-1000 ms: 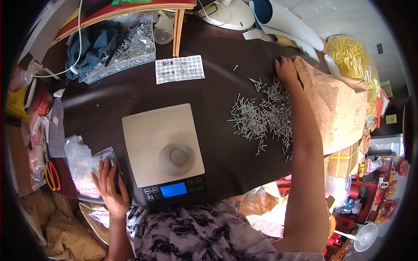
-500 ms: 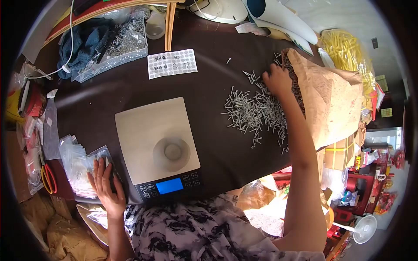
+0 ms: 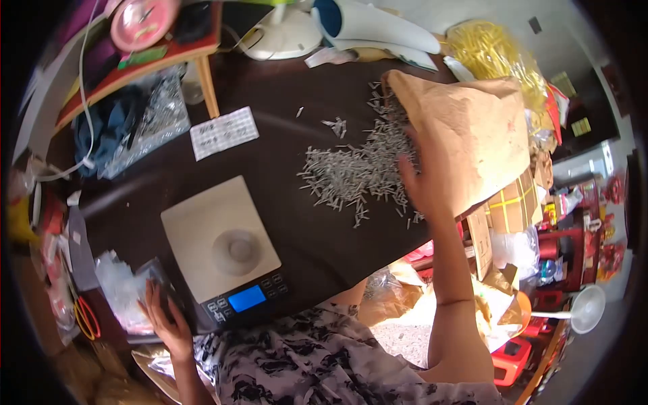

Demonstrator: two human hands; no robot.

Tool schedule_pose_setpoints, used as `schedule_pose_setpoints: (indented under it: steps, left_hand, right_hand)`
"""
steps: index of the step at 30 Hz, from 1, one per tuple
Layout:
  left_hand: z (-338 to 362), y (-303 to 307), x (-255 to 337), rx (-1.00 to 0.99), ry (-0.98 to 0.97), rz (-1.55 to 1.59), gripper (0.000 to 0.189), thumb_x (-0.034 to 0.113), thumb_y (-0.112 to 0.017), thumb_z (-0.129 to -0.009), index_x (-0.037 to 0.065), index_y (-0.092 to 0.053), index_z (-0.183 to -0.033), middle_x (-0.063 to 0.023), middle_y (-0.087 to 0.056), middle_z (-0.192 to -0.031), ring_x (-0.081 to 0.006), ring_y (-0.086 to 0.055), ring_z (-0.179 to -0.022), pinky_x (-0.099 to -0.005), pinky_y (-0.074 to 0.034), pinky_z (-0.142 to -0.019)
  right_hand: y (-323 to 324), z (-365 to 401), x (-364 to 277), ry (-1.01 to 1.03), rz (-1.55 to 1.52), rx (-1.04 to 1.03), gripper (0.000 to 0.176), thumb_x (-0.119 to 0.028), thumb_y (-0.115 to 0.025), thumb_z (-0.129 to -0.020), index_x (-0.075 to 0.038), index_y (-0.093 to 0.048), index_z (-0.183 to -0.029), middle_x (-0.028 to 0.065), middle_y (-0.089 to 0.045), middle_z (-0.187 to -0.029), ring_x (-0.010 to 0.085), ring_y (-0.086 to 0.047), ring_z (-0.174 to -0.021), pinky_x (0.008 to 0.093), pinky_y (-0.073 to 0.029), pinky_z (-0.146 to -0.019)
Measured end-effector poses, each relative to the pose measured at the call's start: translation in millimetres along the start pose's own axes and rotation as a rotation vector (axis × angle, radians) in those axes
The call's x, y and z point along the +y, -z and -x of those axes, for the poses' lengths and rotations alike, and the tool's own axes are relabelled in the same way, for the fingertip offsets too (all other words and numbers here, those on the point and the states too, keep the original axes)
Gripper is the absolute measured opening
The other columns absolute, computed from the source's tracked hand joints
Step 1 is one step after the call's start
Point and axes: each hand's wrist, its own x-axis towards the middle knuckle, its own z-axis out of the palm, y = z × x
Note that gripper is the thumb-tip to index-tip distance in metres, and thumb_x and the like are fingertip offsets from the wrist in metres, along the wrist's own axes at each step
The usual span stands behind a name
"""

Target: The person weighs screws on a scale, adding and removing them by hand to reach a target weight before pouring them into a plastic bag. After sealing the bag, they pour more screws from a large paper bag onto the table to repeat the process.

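Observation:
My left hand [image 3: 167, 318] lies with fingers spread over the edge of a stack of clear plastic bags [image 3: 121, 287], just left of the digital kitchen scale [image 3: 196, 250]. My right hand [image 3: 426, 177], slightly blurred, is beside the mouth of a brown paper bag [image 3: 472, 135], its thumb apart from the fingers and nothing visible in it. Left of that hand a heap of silvery screws [image 3: 358, 169] spreads over the dark tabletop and reaches up to the bag's opening. The scale's screen glows blue, and a round shape shows on its plate.
A sheet of round white stickers with handwriting [image 3: 224, 133] lies near a wooden stand [image 3: 208, 88]. Behind it sits a clear plastic box of screws [image 3: 155, 121]. Orange-handled scissors [image 3: 88, 317] are at far left. Yellow ties in a bag [image 3: 493, 54] stand back right.
My right hand has moved down along the paper bag, away from the far end of the screws, and its fingers have opened. The view has turned. My left hand stays on the plastic bags.

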Motion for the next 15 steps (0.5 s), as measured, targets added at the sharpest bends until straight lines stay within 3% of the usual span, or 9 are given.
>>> schedule_pose_setpoints:
  steps: [1, 3, 4, 5, 7, 10, 14, 15]
  left_hand:
    - [0.4, 2.7, -1.4, 0.011, -0.001, 0.009, 0.04, -0.002, -0.047, -0.089, -0.001, -0.046, -0.129, -0.0206, -0.047, -0.137, -0.0347, -0.041, -0.131, -0.0539, -0.014, -0.113]
    - [-5.3, 10.9, -4.3, 0.045, -0.029, 0.01, 0.042, -0.002, -0.044, -0.09, -0.003, -0.043, -0.132, -0.0203, -0.046, -0.137, -0.0353, -0.04, -0.132, -0.0549, -0.014, -0.112]
    - [-15.5, 18.0, 2.6, 0.07, -0.052, 0.019, 0.043, -0.002, -0.044, -0.089, -0.003, -0.043, -0.133, -0.0205, -0.046, -0.138, -0.0359, -0.04, -0.132, -0.0549, -0.016, -0.112]
    - [-25.4, 21.6, 6.4, 0.09, -0.067, 0.018, 0.044, -0.003, -0.044, -0.089, -0.003, -0.042, -0.133, -0.0207, -0.046, -0.138, -0.0358, -0.04, -0.132, -0.0548, -0.017, -0.112]
    - [-47.5, 29.1, 21.4, 0.105, -0.104, 0.009, 0.044, -0.004, -0.044, -0.089, -0.004, -0.042, -0.133, -0.0216, -0.045, -0.138, -0.0366, -0.039, -0.133, -0.0543, -0.019, -0.112]
    - [-82.7, 37.1, 65.9, 0.065, -0.177, 0.03, 0.044, -0.005, -0.044, -0.088, -0.005, -0.042, -0.132, -0.0224, -0.044, -0.139, -0.0394, -0.038, -0.132, -0.054, -0.019, -0.112]
    - [-103.6, 27.7, 138.6, -0.056, -0.314, 0.274, 0.043, 0.0, -0.052, -0.085, -0.005, -0.048, -0.127, -0.0233, -0.048, -0.134, -0.0427, -0.041, -0.129, -0.0533, -0.025, -0.109]
    - [-110.8, 22.0, 165.6, -0.306, -0.427, 0.372, 0.041, 0.002, -0.056, -0.083, -0.004, -0.05, -0.123, -0.0232, -0.05, -0.131, -0.0412, -0.043, -0.127, -0.0528, -0.028, -0.107]
  right_hand:
    - [14.0, 5.8, 30.3, -0.161, 0.089, 0.082, 0.048, -0.016, -0.061, -0.086, -0.002, -0.047, -0.129, 0.0209, -0.046, -0.134, 0.038, -0.041, -0.127, 0.0433, -0.03, -0.107]
    - [20.8, 35.0, 135.4, -0.284, 0.29, 0.538, 0.059, -0.022, -0.062, -0.087, 0.003, -0.038, -0.135, 0.0228, -0.043, -0.136, 0.0403, -0.039, -0.127, 0.0445, -0.029, -0.108]
    - [21.5, 57.3, 194.9, -0.453, 0.364, 0.691, 0.069, -0.031, -0.065, -0.085, 0.006, -0.034, -0.135, 0.0255, -0.041, -0.135, 0.0401, -0.039, -0.126, 0.0465, -0.03, -0.107]
    - [27.6, 86.0, 255.7, -0.648, 0.628, 0.715, 0.078, -0.042, -0.069, -0.08, 0.008, -0.039, -0.132, 0.028, -0.041, -0.134, 0.0389, -0.042, -0.125, 0.0484, -0.035, -0.104]
    - [39.5, 124.9, 346.2, -1.41, 0.462, 0.754, 0.095, -0.063, -0.069, -0.07, 0.011, -0.046, -0.124, 0.0281, -0.046, -0.13, 0.0372, -0.048, -0.119, 0.044, -0.045, -0.095]
    - [40.4, 144.2, 387.8, -1.119, -0.919, 0.887, 0.084, -0.062, -0.063, -0.078, -0.002, -0.044, -0.134, 0.0157, -0.047, -0.136, 0.0303, -0.047, -0.123, 0.0415, -0.041, -0.101]
    - [53.5, 138.3, 384.6, -1.171, -1.111, 0.603, 0.082, -0.058, -0.054, -0.088, -0.003, -0.031, -0.144, 0.0076, -0.03, -0.151, 0.0219, -0.031, -0.137, 0.0357, -0.027, -0.11]
    - [52.9, 137.0, 387.3, -1.158, -1.155, 0.558, 0.082, -0.059, -0.052, -0.088, -0.003, -0.03, -0.145, 0.0079, -0.03, -0.151, 0.0221, -0.029, -0.138, 0.0353, -0.027, -0.111]
